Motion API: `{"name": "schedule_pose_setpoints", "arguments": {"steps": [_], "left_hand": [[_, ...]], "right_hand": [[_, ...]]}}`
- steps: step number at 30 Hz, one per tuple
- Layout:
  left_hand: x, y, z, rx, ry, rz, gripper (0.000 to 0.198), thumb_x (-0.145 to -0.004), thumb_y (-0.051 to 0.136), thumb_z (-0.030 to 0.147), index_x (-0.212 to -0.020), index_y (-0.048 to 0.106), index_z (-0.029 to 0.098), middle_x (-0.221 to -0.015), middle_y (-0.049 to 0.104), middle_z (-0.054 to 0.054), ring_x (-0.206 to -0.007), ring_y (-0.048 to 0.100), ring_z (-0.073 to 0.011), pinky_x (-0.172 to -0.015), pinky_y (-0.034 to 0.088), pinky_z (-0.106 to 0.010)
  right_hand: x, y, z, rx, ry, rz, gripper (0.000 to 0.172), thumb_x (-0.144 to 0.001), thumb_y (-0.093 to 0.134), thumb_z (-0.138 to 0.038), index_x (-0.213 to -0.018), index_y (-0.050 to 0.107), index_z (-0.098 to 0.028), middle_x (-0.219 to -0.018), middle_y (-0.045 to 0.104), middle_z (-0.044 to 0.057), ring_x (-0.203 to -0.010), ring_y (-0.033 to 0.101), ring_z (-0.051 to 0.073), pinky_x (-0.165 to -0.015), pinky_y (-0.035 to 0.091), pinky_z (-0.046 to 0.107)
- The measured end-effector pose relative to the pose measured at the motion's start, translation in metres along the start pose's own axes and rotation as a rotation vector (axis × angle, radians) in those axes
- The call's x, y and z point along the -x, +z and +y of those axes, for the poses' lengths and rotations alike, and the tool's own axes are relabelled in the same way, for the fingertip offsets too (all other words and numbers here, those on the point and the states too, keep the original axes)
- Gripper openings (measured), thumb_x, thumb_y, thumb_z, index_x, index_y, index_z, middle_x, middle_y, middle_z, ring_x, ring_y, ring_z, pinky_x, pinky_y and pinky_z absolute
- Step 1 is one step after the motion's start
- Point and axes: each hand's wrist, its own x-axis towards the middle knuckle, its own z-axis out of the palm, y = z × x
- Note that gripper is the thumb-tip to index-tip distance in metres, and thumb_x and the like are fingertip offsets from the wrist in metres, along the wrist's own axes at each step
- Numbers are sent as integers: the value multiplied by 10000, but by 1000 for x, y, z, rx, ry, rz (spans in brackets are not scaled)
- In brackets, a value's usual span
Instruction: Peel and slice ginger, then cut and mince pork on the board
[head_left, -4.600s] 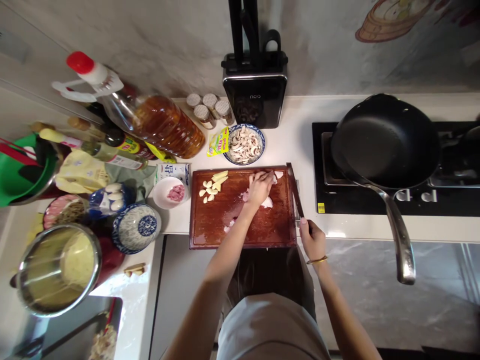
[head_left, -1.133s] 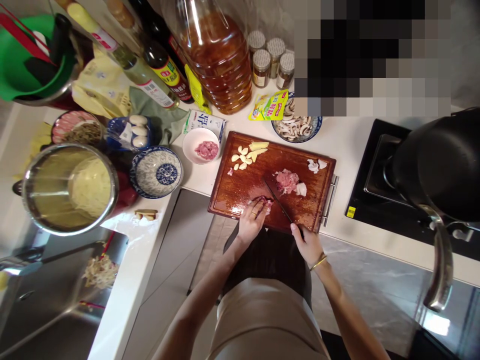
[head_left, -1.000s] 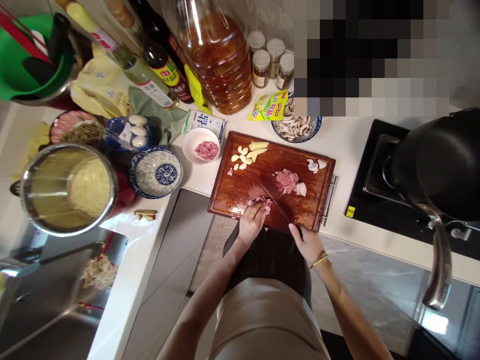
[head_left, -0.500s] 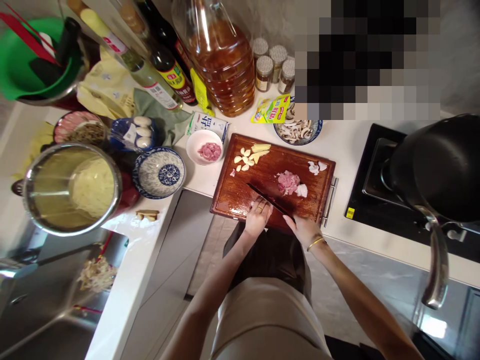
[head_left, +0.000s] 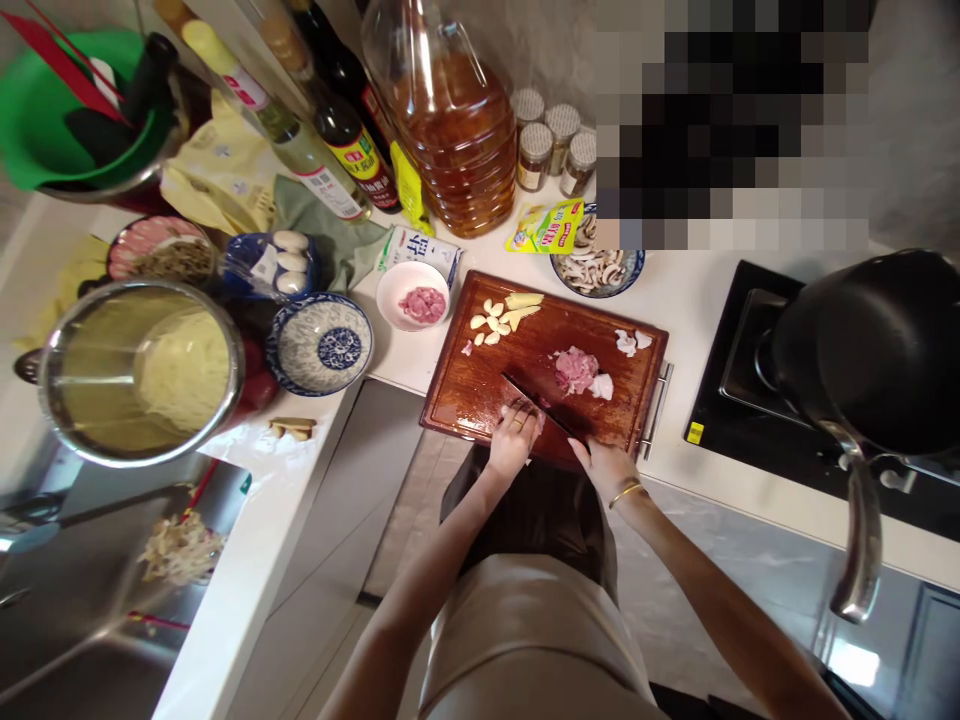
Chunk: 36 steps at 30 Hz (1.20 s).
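Note:
My right hand is closed round the handle of a kitchen knife, whose dark blade slants up and left over the wooden cutting board. Beside the blade, at the board's near edge, the curled fingers of my left hand press down a piece of meat, mostly hidden under them. Beyond the knife lies a small heap of cut pink meat with a white fatty piece against it. Garlic cloves and ginger slices sit at the far left of the board, white scraps at the far right.
A bowl of meat, a patterned bowl and a steel pot stand left, above the sink. Behind are sliced mushrooms and an oil jug. A wok on the stove points its handle toward me.
The knife blade has shifted slightly right and down beside my left fingers. Both hands keep their grip, and the camera view has moved a little.

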Motion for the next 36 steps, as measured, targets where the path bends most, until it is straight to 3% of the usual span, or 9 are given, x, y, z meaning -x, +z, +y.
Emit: {"name": "schedule_pose_setpoints", "arguments": {"steps": [3,7,11,15,22,27,32,36], "left_hand": [[0,-2,0,-4,0,7,215,-855,431,202,-990,592,156,-1067,611,-93,-1125,496,-199,-938,447,-361],[6,-1,-6,24,23,9,247,-853,434,189,-1054,576,167,-1082,612,-91,-1136,494,-183,-969,428,-367],[12,-1,-7,40,61,20,306,-848,450,203,-1142,532,185,-1127,593,-96,-1167,472,-194,-980,416,-397],[14,-2,-2,34,45,29,327,-839,480,255,-1157,517,186,-1134,578,-106,-1158,479,-210,-990,403,-405],[9,0,0,44,21,24,226,-846,464,244,-1035,565,172,-1062,606,-91,-1112,511,-203,-955,428,-381],[7,3,1,30,2,38,179,-832,486,246,-967,576,170,-1041,607,-90,-1097,514,-202,-958,416,-383],[5,5,2,11,-28,33,167,-834,477,241,-940,582,166,-998,611,-94,-1101,506,-212,-961,401,-401],[4,6,3,0,-32,39,174,-831,475,233,-949,583,165,-988,612,-86,-1082,516,-214,-948,407,-396]], "right_hand": [[-4,0,5,-31,-16,27,519,-887,238,-534,-878,628,-192,-721,670,94,-680,641,204,-612,429,283],[-2,3,31,-170,-62,83,503,-905,232,-489,-865,641,-198,-823,679,88,-754,641,198,-668,446,285],[-1,2,46,-279,-5,171,497,-915,213,-455,-983,623,-181,-926,676,97,-854,631,210,-729,456,305],[3,-4,30,-237,-45,204,493,-913,223,-457,-985,617,-169,-974,662,118,-908,616,224,-776,442,314],[18,-12,4,-53,-62,68,494,-895,243,-514,-915,618,-192,-796,679,96,-707,642,208,-647,435,291],[17,-16,4,-121,-88,51,453,-899,274,-485,-1005,603,-192,-863,681,102,-797,638,210,-698,430,284],[3,-14,-5,-187,-54,14,519,-893,232,-526,-915,638,-204,-793,688,89,-741,645,205,-678,432,284],[5,-9,-2,-238,-64,39,505,-901,231,-504,-998,622,-198,-892,682,98,-824,635,204,-756,425,288]]}}
